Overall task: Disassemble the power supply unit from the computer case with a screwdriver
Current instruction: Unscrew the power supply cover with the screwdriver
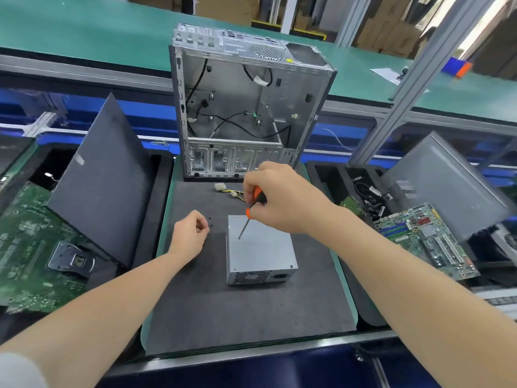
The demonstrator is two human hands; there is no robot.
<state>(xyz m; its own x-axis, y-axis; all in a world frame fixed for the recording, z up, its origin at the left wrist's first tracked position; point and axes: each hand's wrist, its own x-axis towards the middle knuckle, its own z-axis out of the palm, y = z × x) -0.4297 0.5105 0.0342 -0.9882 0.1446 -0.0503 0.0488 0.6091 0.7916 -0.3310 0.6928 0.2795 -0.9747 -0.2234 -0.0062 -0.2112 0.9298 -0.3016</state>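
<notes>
The case [237, 102] is standing upright at the back of the mat [223, 309], its open side facing the person, with black cables [237, 121] hanging loose inside. A left tray [156, 191] is holding a green board [25, 233] and a dark panel [103, 186] that is leaning upright. A right tray [321, 169] is holding a motherboard [425, 242], loose wires [372, 197] and a grey panel [442, 186].

The PSU [260, 247] is lying flat on the mat in front of the case, apart from it, its long axis running toward the person and its grille end facing them. The right hand [282, 197] is gripping the screwdriver [249, 214], whose shaft is pointing down and left, with the tip at the PSU's top. The left hand [190, 233] is resting on the mat left of the PSU with its fingers curled; I cannot tell whether it is holding anything.

A green table [84, 32] and cardboard boxes [223, 7] are showing behind.
</notes>
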